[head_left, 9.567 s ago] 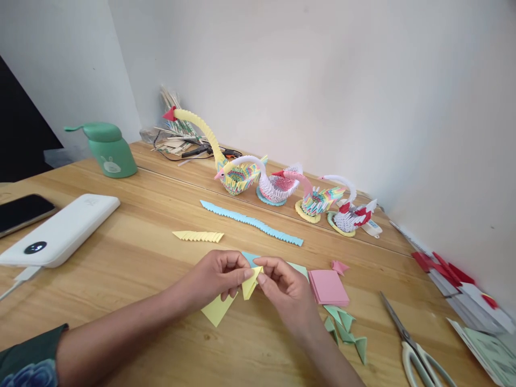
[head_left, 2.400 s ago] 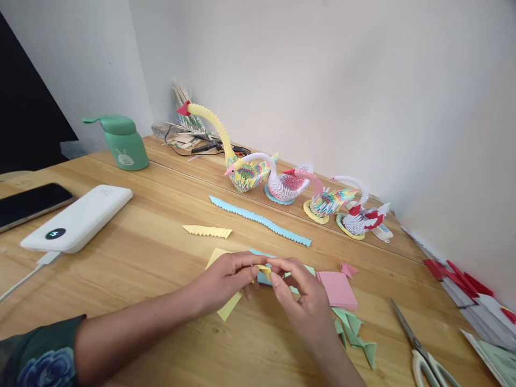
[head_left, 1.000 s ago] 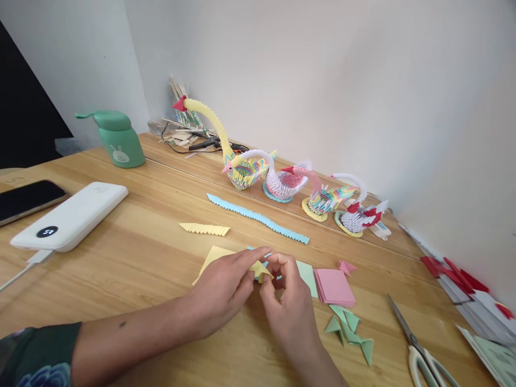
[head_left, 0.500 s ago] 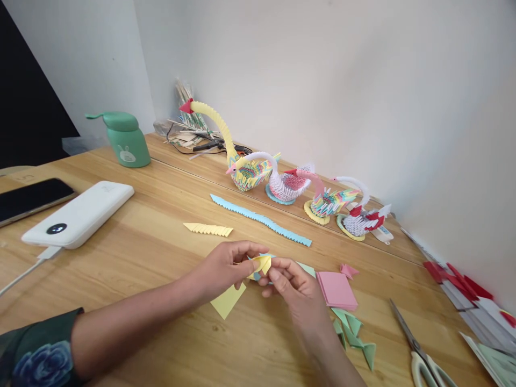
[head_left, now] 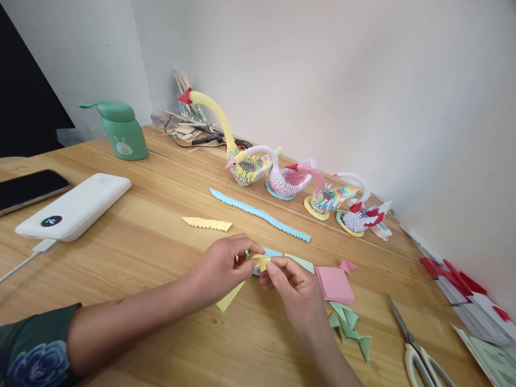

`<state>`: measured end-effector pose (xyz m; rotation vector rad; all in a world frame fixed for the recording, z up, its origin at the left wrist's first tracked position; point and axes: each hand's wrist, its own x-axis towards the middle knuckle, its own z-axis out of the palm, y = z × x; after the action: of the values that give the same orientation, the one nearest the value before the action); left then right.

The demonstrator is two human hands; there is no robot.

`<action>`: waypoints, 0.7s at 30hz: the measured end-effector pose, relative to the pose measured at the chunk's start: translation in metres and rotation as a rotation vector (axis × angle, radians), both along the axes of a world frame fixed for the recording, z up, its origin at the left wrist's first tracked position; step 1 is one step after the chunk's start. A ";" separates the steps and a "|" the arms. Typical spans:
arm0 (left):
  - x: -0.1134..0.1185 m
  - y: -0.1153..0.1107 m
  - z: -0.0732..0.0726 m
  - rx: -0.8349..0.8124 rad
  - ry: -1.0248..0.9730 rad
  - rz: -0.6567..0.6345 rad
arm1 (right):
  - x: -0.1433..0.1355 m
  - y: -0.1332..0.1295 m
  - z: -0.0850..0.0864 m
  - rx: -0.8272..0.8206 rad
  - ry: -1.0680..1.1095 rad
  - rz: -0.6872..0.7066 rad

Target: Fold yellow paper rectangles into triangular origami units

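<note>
Between my two hands is a small piece of folded yellow paper (head_left: 262, 262). My left hand (head_left: 228, 264) pinches its left side between thumb and fingers. The thumb and forefinger of my right hand (head_left: 296, 287) grip its right side. Beneath and behind the fingers lies blue paper (head_left: 274, 252), partly covered. A pale green stack of paper (head_left: 300, 263) and a pink stack of square paper (head_left: 334, 284) sit just right of it. Under my left wrist a yellow paper sheet (head_left: 230, 297) shows in part.
Farther back lie a yellow folded-paper strip (head_left: 207, 223) and a long blue strip (head_left: 260, 214); several paper swans (head_left: 286, 180) stand behind. Green folded pieces (head_left: 350, 325) and scissors (head_left: 411, 341) are right. A power bank (head_left: 76, 207), phone (head_left: 30, 189) and green bottle (head_left: 123, 131) are left.
The yellow paper between my fingers has changed its angle and shape. My left hand covers more of the loose yellow sheet, and more of the blue paper shows. The whole view has shifted slightly.
</note>
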<state>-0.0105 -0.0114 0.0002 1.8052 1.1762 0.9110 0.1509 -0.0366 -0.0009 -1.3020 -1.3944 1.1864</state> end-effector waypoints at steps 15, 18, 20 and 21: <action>-0.001 0.002 0.006 -0.210 -0.138 -0.057 | 0.004 0.001 0.004 -0.043 0.130 0.071; -0.001 0.004 0.006 -0.307 -0.234 -0.082 | 0.005 0.003 0.001 -0.071 0.166 0.099; -0.001 0.003 0.005 -0.324 -0.251 -0.100 | 0.004 0.004 -0.001 -0.070 0.161 0.099; -0.001 0.003 0.005 -0.327 -0.248 -0.113 | 0.004 0.004 -0.002 -0.069 0.154 0.097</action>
<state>-0.0112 -0.0087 0.0054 1.4355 0.9908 0.7991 0.1549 -0.0322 -0.0029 -1.1745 -1.3273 1.3809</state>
